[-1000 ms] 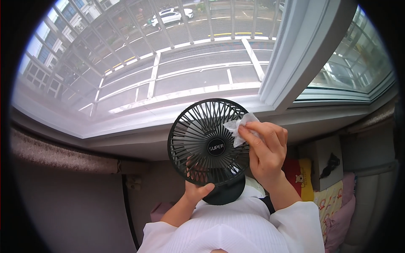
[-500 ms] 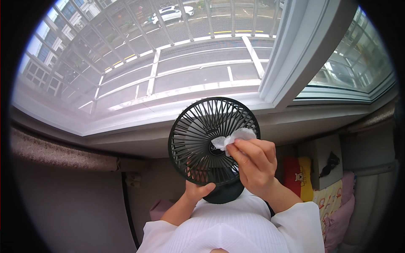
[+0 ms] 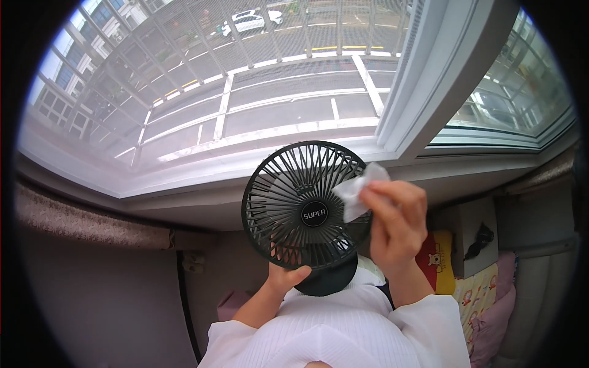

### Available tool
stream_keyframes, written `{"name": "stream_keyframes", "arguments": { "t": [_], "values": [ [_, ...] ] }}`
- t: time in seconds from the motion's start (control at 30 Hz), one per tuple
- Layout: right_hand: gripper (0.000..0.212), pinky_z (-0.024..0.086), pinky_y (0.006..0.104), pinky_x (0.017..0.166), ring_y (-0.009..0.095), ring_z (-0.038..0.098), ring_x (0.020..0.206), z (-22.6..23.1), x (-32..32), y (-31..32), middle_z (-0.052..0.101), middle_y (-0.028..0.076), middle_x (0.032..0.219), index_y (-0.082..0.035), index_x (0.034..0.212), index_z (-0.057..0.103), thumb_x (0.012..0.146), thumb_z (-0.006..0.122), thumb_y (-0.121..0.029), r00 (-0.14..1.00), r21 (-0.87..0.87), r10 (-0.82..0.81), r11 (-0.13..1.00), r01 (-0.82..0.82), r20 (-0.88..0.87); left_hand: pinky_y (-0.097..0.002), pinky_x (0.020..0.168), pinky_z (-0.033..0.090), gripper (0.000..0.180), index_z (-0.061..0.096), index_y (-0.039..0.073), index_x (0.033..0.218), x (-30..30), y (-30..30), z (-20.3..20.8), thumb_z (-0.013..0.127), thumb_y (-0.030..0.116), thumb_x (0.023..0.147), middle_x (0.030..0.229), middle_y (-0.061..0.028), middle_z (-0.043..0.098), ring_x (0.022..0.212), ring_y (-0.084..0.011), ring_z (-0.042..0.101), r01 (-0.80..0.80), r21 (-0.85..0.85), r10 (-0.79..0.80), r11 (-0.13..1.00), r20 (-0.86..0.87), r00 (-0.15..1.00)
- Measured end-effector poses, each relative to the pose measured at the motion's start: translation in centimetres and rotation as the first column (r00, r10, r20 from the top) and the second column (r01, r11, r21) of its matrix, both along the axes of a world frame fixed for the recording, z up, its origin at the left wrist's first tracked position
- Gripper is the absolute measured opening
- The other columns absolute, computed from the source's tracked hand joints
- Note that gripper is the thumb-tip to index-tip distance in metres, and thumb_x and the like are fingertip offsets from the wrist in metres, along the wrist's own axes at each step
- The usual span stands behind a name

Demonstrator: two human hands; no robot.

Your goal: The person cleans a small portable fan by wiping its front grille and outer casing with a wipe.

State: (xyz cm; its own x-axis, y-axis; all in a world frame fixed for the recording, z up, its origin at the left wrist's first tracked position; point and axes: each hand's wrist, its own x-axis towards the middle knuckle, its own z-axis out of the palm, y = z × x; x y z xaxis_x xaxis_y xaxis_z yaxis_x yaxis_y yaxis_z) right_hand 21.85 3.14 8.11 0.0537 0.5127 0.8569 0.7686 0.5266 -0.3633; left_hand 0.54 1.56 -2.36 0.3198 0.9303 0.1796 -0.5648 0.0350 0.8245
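A dark green desk fan (image 3: 314, 213) with a round slatted grille and a solid base is held up in front of my chest. My left hand (image 3: 286, 275) grips it at the lower left of the grille, the thumb in front and the fingers behind, seen through the slats. Pinched between the thumb and fingers of my right hand (image 3: 399, 222) is a crumpled white tissue (image 3: 362, 190). The tissue overlaps the right part of the grille in the view; whether it touches the slats I cannot tell.
Ahead is a window with a white frame (image 3: 423, 92) and a ledge (image 3: 405, 178) below it, with outdoor bars beyond. At the right are a box (image 3: 485, 214) with a black item (image 3: 480, 240) on it, a red and yellow cushion (image 3: 438, 260) and patterned bedding (image 3: 481, 288).
My right hand has moved the tissue from the fan's centre toward its right rim, uncovering the round hub. The fan has shifted very slightly left in my left hand.
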Motion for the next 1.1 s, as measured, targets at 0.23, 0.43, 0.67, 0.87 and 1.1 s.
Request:
{"name": "stream_keyframes", "arguments": {
  "t": [0.23,0.43,0.67,0.87,1.1],
  "values": [
    [0.033,0.049,0.0339,0.077,0.025,0.060,0.089,0.6,0.4,2.4,0.065,0.007,0.099,0.001,0.099,0.074,0.067,0.069,0.002,0.990,0.026,-0.061,0.998,0.058,0.128,-0.0405,0.113,0.032,0.096,0.023,0.002,0.147,-0.2,0.0,-0.3,0.085,0.018,0.075,0.140,-0.0127,0.042,0.133,-0.0249,0.041,0.031,-0.013,-0.031,0.999,-0.029,0.999],
    [0.032,0.049,0.0331,0.076,0.024,0.060,0.090,0.3,-1.0,0.9,0.066,0.007,0.102,0.001,0.099,0.073,0.067,0.070,0.000,0.982,0.002,0.049,0.999,-0.050,0.185,-0.0390,0.112,0.033,0.097,0.023,0.002,0.147,0.2,0.1,0.0,0.085,0.018,0.074,0.139,-0.0122,0.043,0.131,-0.0243,0.043,0.022,-0.019,-0.022,1.000,-0.030,0.999],
    [0.028,0.048,0.0334,0.076,0.024,0.060,0.092,1.5,0.2,2.7,0.065,0.007,0.100,0.001,0.099,0.073,0.071,0.069,-0.001,0.983,0.003,-0.036,0.999,0.036,0.179,-0.0399,0.114,0.031,0.099,0.020,0.003,0.148,-0.8,0.0,-1.6,0.085,0.019,0.075,0.141,-0.0121,0.041,0.132,-0.0252,0.042,0.062,0.022,-0.061,0.998,-0.045,0.997],
    [0.030,0.047,0.0335,0.077,0.022,0.061,0.091,0.1,-1.3,0.9,0.065,0.007,0.102,0.002,0.097,0.073,0.067,0.072,-0.005,0.968,-0.010,0.075,0.997,-0.075,0.240,-0.0403,0.113,0.031,0.098,0.021,0.003,0.148,-0.7,0.1,-1.6,0.085,0.020,0.075,0.141,-0.0118,0.040,0.133,-0.0250,0.040,0.046,-0.020,-0.047,0.999,-0.061,0.997],
    [0.028,0.046,0.0325,0.077,0.022,0.061,0.090,1.5,0.0,2.8,0.066,0.006,0.100,0.001,0.098,0.073,0.070,0.070,-0.002,0.967,0.033,-0.079,0.997,0.073,0.241,-0.0400,0.113,0.032,0.097,0.022,0.002,0.147,-0.3,0.1,-0.8,0.085,0.021,0.075,0.141,-0.0120,0.041,0.133,-0.0244,0.040,0.002,0.056,0.001,0.998,-0.053,0.999]
  ]
}}
